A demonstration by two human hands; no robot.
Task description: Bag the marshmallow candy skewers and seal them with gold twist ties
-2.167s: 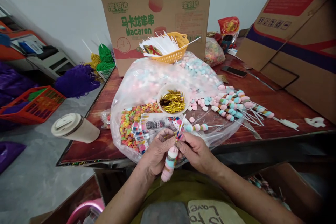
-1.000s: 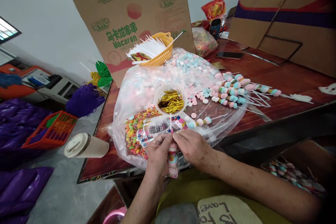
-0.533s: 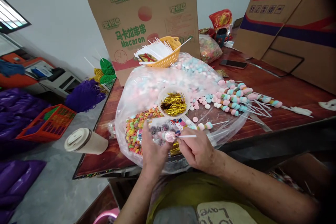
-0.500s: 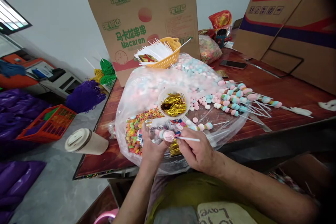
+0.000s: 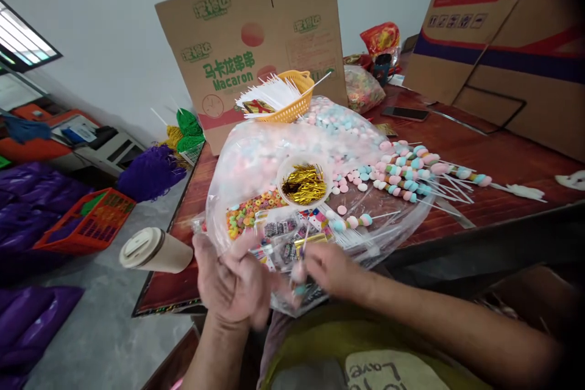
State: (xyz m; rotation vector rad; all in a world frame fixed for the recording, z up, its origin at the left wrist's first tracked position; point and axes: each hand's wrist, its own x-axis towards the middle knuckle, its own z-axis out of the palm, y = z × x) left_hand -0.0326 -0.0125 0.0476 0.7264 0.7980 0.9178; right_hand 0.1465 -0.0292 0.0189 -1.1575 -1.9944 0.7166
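Note:
My left hand (image 5: pixel 233 280) is turned palm up near the table's front edge, its fingers apart and partly smeared by motion. Beside its fingertips a marshmallow skewer (image 5: pixel 298 285) points its white stick upward, with pink and blue pieces below. My right hand (image 5: pixel 336 271) pinches this skewer near where stick and marshmallows meet. Behind the hands lie small printed plastic packets (image 5: pixel 278 228), and beyond them a clear bowl (image 5: pixel 280 186) of gold twist ties (image 5: pixel 305 184). Another skewer (image 5: pixel 351 221) rests on the plastic bag to the right.
Finished-looking skewers (image 5: pixel 406 170) are piled at right. A big plastic bag (image 5: pixel 247 140) of marshmallows covers the middle, with colourful candy rings (image 5: pixel 251 213) at its front. A yellow basket (image 5: pixel 292 111) holds white sticks. A lidded cup (image 5: pixel 158 250) stands at the left edge; cardboard boxes (image 5: pixel 256 30) rise behind.
The skewer has swung from lying sideways to nearly upright, and lower. My left hand has come off it, moved left and turned palm up. My right hand has dropped slightly.

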